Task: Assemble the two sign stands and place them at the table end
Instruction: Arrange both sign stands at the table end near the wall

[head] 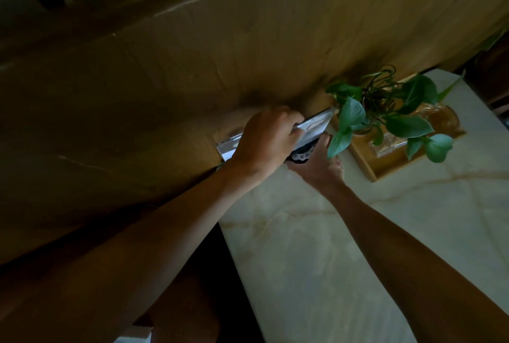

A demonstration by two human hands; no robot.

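Observation:
A clear sign stand point(314, 127) with a white printed card stands at the far end of the pale marble table point(344, 246), against the wooden wall. My left hand point(264, 141) grips its upper edge from the left. My right hand point(319, 166) holds its lower part from below, next to a small dark piece with white dots point(301, 154). Whether that piece belongs to the stand I cannot tell. The left end of the stand point(227, 149) pokes out past my left hand. The view is tilted and dim. No second stand is in view.
A green leafy plant point(385, 111) in a glass vessel sits in a wooden tray point(371, 169) just right of the stand, its leaves touching my right hand. A wooden wall panel point(192, 80) runs behind. The table's left edge drops into dark space.

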